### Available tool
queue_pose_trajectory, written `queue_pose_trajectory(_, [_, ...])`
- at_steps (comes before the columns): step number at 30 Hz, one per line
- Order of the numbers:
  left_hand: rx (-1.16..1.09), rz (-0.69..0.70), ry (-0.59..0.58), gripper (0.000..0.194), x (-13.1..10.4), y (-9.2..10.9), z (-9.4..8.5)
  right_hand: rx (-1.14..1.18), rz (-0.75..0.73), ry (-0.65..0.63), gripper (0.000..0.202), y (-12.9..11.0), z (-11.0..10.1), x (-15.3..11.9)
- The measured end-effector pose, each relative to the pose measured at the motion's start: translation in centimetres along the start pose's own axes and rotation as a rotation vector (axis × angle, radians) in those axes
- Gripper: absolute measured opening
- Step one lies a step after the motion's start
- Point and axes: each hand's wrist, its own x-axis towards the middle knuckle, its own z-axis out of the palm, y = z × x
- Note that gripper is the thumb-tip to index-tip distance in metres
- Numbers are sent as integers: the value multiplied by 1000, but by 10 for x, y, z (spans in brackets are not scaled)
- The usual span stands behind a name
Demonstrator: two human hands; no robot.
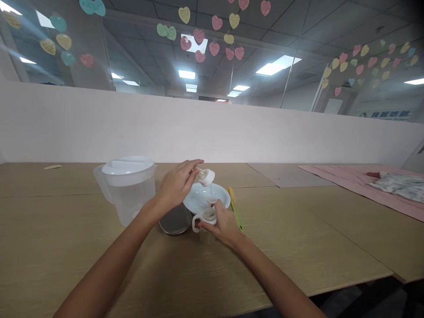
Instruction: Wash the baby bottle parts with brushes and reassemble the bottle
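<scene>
Gripping a clear piece with a white collar (207, 177) above the pale blue bowl (194, 199), your left hand (177, 183) has its fingers closed. Your right hand (225, 223) clasps a handled cup (209, 214) just in front of the bowl. On the bench (281, 247), the lidded pitcher (135, 196) stands left of the bowl; the green-handled brush (236, 215) lies right of it.

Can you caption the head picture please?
Left hand holds a white-ended piece; right hand a handled cup before a pale bowl.
</scene>
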Motion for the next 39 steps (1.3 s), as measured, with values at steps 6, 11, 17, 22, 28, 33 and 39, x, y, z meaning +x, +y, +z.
queue_pose_trajectory(6, [20, 26, -37, 34, 0, 1, 5, 84, -38, 19, 37, -2, -1, -1])
queue_pose_trajectory(11, [45, 23, -40, 34, 0, -1, 3, 90, -27, 64, 33, 0, -3, 3])
queue_pose_trajectory(17, [86, 18, -41, 34, 1, -4, -1, 314, -1, 76, 28, 2, -12, 10])
queue_pose_trajectory(22, [107, 35, -27, 33, 1, -4, -3, 651, 139, 18, 34, 4, -11, 12])
queue_pose_trajectory(28, [129, 77, -26, 31, 0, -7, -2, 971, 253, -4, 36, 2, -11, 14])
queue_pose_trajectory(33, [151, 71, -16, 31, 0, -8, -3, 1158, 284, 43, 34, 2, -19, 17])
queue_pose_trajectory(39, [147, 85, -13, 31, 0, -8, -3, 1442, 293, 104, 32, 1, -32, 19])
